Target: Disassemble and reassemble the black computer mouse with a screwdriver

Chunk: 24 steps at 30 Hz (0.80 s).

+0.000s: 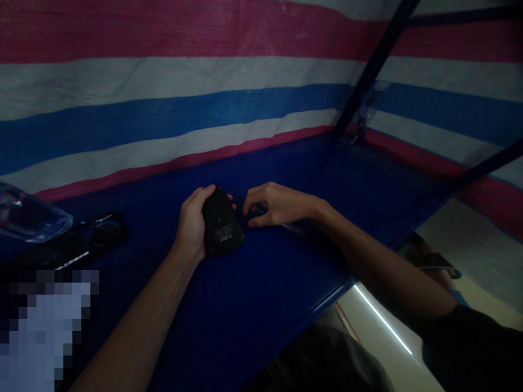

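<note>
My left hand [192,223] grips a black computer mouse [221,224], turned so its underside with a small label faces up, just above the blue table [253,305]. My right hand [278,204] rests on the table right beside the mouse, fingers curled and fingertips pinched near a small dark item that is too dim to make out. Both forearms reach in from the lower edge of the view.
A clear plastic container [28,215] and a black object with white lettering [87,239] lie at the left. A striped red, white and blue tarp [171,81] backs the table. A dark metal post [368,76] stands at the far right corner. The table's front edge runs diagonally at lower right.
</note>
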Motion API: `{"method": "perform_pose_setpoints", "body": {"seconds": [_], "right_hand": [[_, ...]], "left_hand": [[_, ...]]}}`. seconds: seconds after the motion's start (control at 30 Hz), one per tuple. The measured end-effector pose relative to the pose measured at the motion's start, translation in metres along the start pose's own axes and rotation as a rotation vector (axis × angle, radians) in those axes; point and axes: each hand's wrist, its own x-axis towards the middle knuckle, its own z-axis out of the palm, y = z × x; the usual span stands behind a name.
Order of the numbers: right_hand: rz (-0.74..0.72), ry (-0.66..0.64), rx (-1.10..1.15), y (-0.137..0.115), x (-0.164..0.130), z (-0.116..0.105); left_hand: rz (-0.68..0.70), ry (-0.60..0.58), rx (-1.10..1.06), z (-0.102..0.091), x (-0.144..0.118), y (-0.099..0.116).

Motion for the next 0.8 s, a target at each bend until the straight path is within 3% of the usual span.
{"method": "perform_pose_setpoints", "body": {"seconds": [0.37, 0.6, 0.67, 0.8], "right_hand": [[-0.015, -0.079, -0.073, -0.0049, 0.0037, 0.0074], [0.016, -0.021, -0.007, -0.0008, 0.0034, 0.0083], [0.050, 0.079, 0.128, -0.0003, 0.0022, 0.0061], [0.097, 0.285, 0.679, -0.0045, 0.0018, 0.0042]], "left_hand": [[-0.012, -0.025, 0.027, -0.0004, 0.0012, -0.0008], [-0.025, -0.132, 0.077, -0.0044, 0.0018, 0.0016], [-0.036, -0.181, 0.071, -0.0030, 0.0001, 0.0016], [-0.215, -0.279, 0.058, 0.0031, -0.0057, -0.0010]]}}
